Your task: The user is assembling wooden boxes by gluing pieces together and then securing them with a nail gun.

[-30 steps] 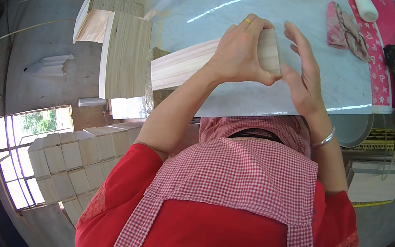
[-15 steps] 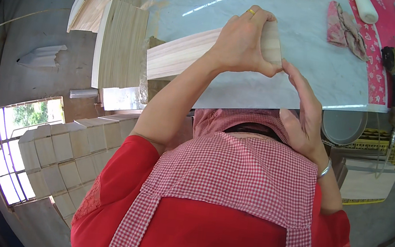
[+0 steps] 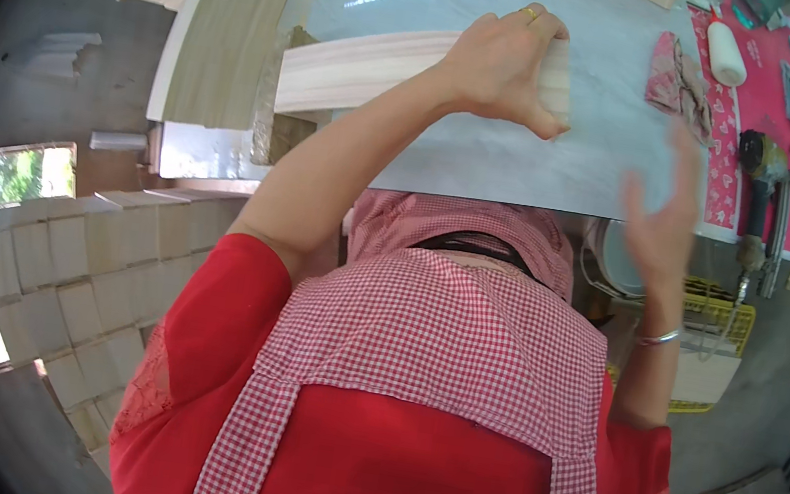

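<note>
As the left hand [image 3: 504, 68] clasps the pale wooden piece [image 3: 365, 66], upper centre over the worktop [image 3: 616, 36], there's a blur right of centre! It's the right hand [image 3: 663, 224], thumb and fingers wide apart.

The pale board [image 3: 366, 59] at upper centre looks like bare wood, smooth and matt, with streaked grain. The stacked boards [image 3: 228, 32] at upper left are matt wood, finely ridged. The tabletop [image 3: 603, 165] is smooth and glossy. At upper right: a crumpled cloth rag [image 3: 678, 83], a smooth plastic bottle [image 3: 726, 59]. The apron [image 3: 443, 335] is woven cloth; the bracelet [image 3: 658, 339], right, shiny metal.
</note>
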Demonstrator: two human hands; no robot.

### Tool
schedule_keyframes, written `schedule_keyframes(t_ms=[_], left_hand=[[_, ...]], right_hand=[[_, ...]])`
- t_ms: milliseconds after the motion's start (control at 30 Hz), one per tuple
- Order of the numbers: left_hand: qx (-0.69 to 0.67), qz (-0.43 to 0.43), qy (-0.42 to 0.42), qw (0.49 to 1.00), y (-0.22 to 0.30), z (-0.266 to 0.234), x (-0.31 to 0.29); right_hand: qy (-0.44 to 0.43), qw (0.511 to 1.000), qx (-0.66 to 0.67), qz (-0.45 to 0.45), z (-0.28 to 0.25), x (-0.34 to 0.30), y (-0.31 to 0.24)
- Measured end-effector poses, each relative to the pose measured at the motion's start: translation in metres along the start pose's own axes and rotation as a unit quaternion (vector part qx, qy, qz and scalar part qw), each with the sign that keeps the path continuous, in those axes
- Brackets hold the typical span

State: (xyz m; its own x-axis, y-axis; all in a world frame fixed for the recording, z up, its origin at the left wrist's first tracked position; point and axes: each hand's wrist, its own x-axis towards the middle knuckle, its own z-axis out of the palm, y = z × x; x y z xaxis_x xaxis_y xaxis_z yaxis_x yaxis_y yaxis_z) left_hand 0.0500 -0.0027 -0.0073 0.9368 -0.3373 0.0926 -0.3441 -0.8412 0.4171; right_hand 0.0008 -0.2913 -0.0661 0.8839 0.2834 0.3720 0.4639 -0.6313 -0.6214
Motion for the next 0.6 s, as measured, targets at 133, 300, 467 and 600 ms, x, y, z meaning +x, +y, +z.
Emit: schedule_keyframes(t_ms=[133,300,467,600], left_hand=[[0.0,0.008,0.016,1.0,-0.001,0.001,-0.002],[-0.009,0.018,0.019,1.0,-0.005,0.005,-0.003],[0.001,0.024,0.033,0.999,-0.008,0.008,-0.005],[0.009,0.059,0.046,0.997,-0.013,0.007,-0.007]], right_hand=[[0.097,0.909,-0.384,0.133,-0.073,0.004,0.103],[-0.072,0.898,-0.349,0.258,-0.11,-0.008,0.178],[-0.025,0.925,-0.345,0.154,-0.111,0.015,0.199],[-0.064,0.924,-0.298,0.231,-0.125,0.056,0.166]])
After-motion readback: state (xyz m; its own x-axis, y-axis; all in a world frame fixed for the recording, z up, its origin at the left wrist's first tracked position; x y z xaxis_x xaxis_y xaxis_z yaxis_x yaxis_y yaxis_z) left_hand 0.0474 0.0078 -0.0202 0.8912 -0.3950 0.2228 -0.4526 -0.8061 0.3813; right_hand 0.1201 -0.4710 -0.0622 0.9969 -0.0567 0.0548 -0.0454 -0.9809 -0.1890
